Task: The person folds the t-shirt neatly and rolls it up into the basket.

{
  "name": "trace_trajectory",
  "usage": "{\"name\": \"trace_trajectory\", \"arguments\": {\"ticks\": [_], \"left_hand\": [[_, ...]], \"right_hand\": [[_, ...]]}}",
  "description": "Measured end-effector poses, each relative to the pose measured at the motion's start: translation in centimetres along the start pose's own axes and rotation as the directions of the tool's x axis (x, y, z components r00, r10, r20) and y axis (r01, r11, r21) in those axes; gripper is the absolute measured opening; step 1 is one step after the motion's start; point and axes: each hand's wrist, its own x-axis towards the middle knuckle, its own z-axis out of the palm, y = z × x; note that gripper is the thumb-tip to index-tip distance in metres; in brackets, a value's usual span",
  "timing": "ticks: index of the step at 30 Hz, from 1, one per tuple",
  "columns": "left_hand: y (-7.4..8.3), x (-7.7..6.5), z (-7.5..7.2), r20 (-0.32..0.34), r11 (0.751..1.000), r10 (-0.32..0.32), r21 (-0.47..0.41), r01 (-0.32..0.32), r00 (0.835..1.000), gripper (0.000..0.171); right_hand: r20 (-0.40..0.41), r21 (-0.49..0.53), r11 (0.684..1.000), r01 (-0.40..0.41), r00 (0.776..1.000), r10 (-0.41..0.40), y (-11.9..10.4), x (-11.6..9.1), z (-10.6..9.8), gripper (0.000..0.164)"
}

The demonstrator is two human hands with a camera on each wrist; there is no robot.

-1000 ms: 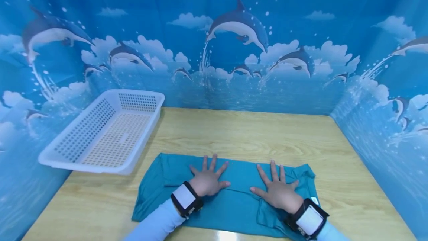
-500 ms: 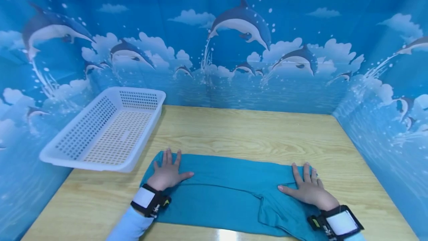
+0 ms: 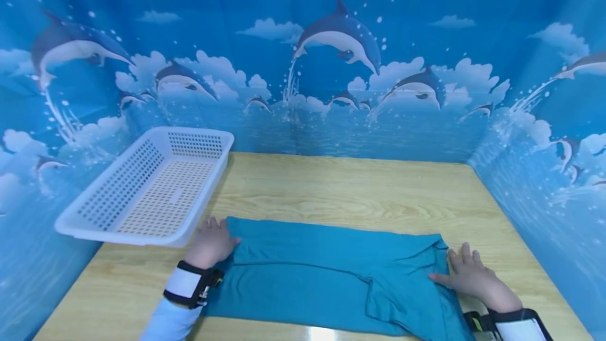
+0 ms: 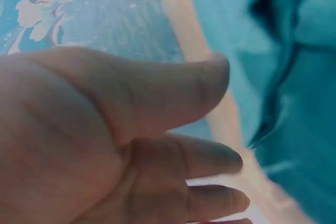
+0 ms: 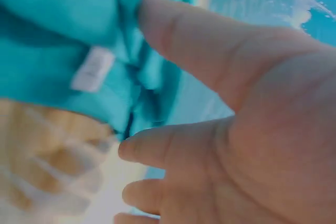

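A teal garment (image 3: 312, 272), folded into a long flat rectangle, lies across the front of the table; a smaller folded part shows at its lower right. At its left end is my left hand (image 3: 210, 243), fingers extended, the thumb over the cloth's edge. My right hand (image 3: 473, 276) is at the right end with fingers spread, its thumb at the edge of the fabric. The left wrist view shows the left thumb (image 4: 173, 87) apart from the cloth. In the right wrist view a white label (image 5: 93, 69) shows on the garment near my right thumb (image 5: 173, 27).
A white perforated plastic basket (image 3: 220, 172) stands at the back left, close to my left hand. The wood-grain table (image 3: 350, 188) meets a blue dolphin-print curtain (image 3: 265, 120) behind and at both sides. Light reflects at the table's front edge.
Both hands have slid outward from the garment's middle to its two ends, left hand leftward and right hand rightward. The cloth's upper layer looks smoother; the basket has not moved.
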Motion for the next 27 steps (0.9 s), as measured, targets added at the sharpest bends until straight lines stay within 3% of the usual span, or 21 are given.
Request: {"name": "trace_trajectory", "arguments": {"ticks": [4,8,11,19,23,27], "left_hand": [[0.4,-0.7,-0.9,-0.048,0.995,0.1,-0.015,-0.101,0.994,0.064],[2.1,-1.6,-1.6,-0.065,0.956,0.275,-0.088,-0.28,0.959,0.073],[3.6,-2.2,-1.4,-0.026,0.927,0.355,-0.121,-0.355,0.935,0.08],[5.8,-1.5,0.9,0.135,0.92,0.388,-0.109,-0.376,0.912,0.088],[6.1,-1.0,1.8,0.162,0.932,0.357,-0.133,-0.338,0.92,0.087],[6.6,-0.7,2.0,0.152,0.941,0.331,-0.129,-0.313,0.931,0.087]], "right_hand": [[0.02,0.03,1.0,-0.001,1.0,0.001,-0.9,-0.9,0.0,0.111],[0.042,0.044,0.999,0.008,0.999,-0.01,-3.1,-2.0,0.5,0.112],[0.054,-0.013,1.0,0.006,0.999,-0.005,-5.3,-2.9,1.5,0.113],[0.085,-0.117,0.993,0.006,0.996,0.004,-10.2,-3.7,5.7,0.104],[0.07,-0.157,0.988,-0.007,0.997,0.018,-10.6,-3.0,6.2,0.103],[0.058,-0.157,0.987,0.028,0.998,-0.019,-10.2,-1.8,5.3,0.103]]}}
